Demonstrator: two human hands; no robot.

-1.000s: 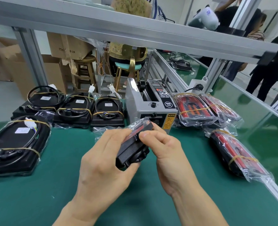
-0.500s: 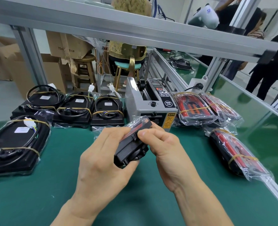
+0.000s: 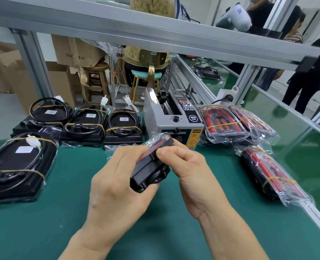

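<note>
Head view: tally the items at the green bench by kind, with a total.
Black units with coiled cables, rubber-banded, bagged: 4
Red-and-black units in clear bags, lying on the bench: 3
Red-and-black bagged unit held by left hand and right hand: 1
Grey box-shaped machine: 1
Total: 9

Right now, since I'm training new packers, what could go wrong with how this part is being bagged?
1. The left hand holds the black part off the green table; it might slip and drop.
2. The right hand pinches the thin clear bag over the part's upper corner, which might tear it.
3. Both hands work close to the grey tape dispenser; a knuckle could bump it.
</note>
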